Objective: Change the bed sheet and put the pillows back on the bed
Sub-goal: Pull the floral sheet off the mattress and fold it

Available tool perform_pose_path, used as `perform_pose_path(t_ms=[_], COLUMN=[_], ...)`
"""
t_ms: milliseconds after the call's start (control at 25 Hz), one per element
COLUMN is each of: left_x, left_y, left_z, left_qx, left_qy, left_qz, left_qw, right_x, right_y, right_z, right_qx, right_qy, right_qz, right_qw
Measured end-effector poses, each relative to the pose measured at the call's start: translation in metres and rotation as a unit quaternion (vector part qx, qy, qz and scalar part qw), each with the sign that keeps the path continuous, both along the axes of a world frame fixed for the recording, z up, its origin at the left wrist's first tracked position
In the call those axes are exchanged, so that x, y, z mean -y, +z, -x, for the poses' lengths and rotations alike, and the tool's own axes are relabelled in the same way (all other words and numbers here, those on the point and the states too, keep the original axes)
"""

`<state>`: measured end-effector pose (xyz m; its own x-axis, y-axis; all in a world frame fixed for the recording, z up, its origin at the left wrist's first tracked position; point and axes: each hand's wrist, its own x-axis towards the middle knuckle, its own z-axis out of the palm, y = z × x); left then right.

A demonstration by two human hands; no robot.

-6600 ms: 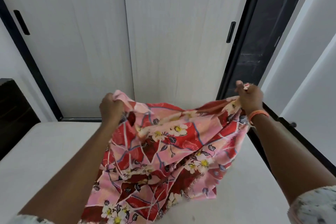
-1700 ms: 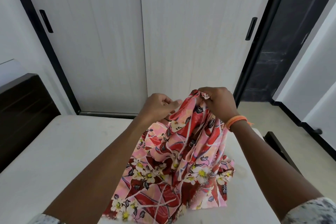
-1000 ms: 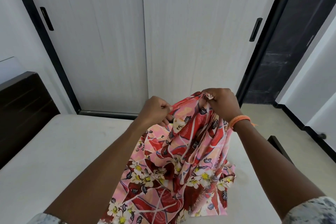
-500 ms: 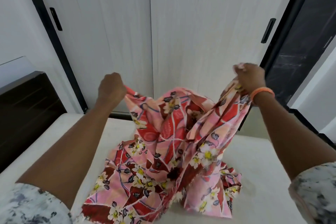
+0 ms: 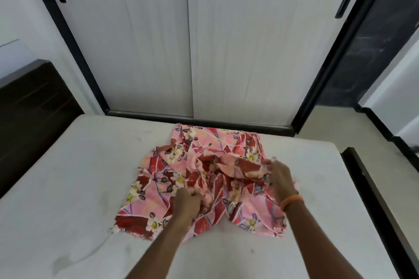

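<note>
While the bare mattress (image 5: pixel 68 188) lies uncovered, the floral sheet (image 5: pixel 204 179) sits bunched near its middle, I judge so its edges can be found and spread outward. Behind the bed stand pale sliding wardrobe doors (image 5: pixel 158 41) and, at the left, a dark headboard (image 5: pixel 29 108). My right hand (image 5: pixel 277 173) lies on a raised fold; blur hides its fingers, so I cannot tell its grip. My left hand (image 5: pixel 188 198) digs curled fingers into the cloth, gripping it. No pillows show. I can read no writing or label anywhere.
</note>
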<state>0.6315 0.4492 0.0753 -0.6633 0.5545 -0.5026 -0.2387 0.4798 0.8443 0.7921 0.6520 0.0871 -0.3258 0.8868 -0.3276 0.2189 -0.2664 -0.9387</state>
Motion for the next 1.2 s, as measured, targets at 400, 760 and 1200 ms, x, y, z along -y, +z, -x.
perform_pose_path(t_ms=[400,760,1200], left_x=[0.045,0.026,0.01], left_y=[-0.011,0.024,0.045], left_z=[-0.05,-0.071,-0.074], left_qx=[-0.079,-0.125,0.024], left_qy=[0.033,-0.071,-0.041], left_qz=[-0.01,-0.133,-0.204], left_qw=[0.996,0.981,0.978], right_x=[0.078,0.109,0.13], right_y=[-0.035,0.005,0.029], right_z=[-0.021,-0.024,-0.015], right_qx=[0.133,-0.052,-0.265], right_qy=[-0.002,0.208,0.052], right_qz=[-0.171,-0.148,0.138], right_qw=[0.976,0.966,0.953])
